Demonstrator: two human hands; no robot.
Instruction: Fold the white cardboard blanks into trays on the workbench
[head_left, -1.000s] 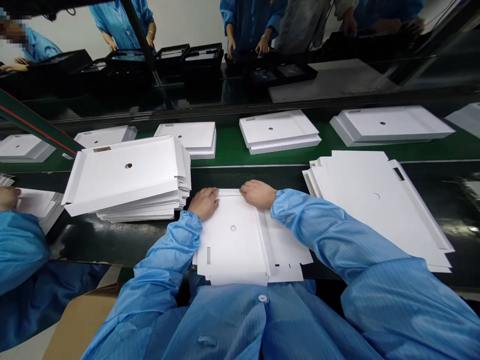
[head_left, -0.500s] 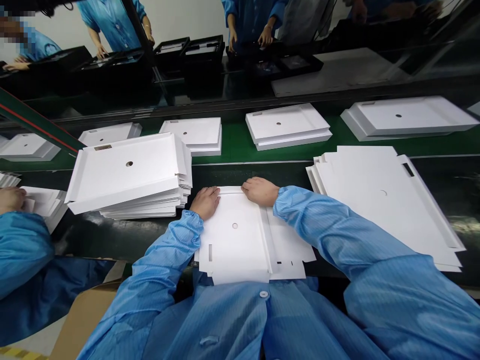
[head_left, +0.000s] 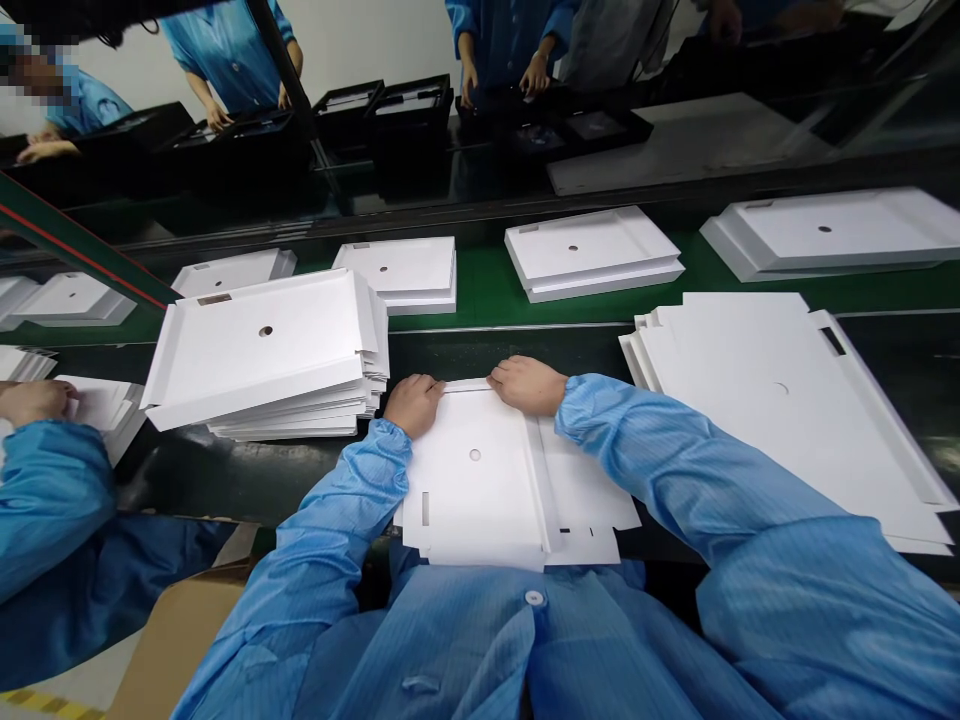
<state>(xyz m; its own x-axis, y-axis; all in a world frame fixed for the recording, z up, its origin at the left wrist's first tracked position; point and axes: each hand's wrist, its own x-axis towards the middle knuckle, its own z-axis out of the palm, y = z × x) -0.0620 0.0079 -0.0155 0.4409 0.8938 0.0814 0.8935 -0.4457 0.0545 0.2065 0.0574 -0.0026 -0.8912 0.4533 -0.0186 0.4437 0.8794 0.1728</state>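
A white cardboard blank (head_left: 491,500) with a round hole and partly raised side flaps lies before me, its near edge close to my body. My left hand (head_left: 414,405) grips its far left corner, fingers curled over the edge. At the far edge, further right, my right hand (head_left: 527,385) has its fingers bent over the narrow flap. The fingertips of both hands are partly hidden. Another flat white sheet (head_left: 589,480) shows beneath the blank on the right.
Left of my hands stands a stack of folded white trays (head_left: 259,360). Flat blanks (head_left: 742,390) are piled at right. Beyond, white trays (head_left: 592,250) sit along a green belt (head_left: 480,320). A co-worker's hand (head_left: 37,400) is at far left; other people stand across the line.
My hands stay on the blank's far edge, with little movement. The whole view has shifted slightly, so things appear further right. The co-worker's hand at left has moved a little.
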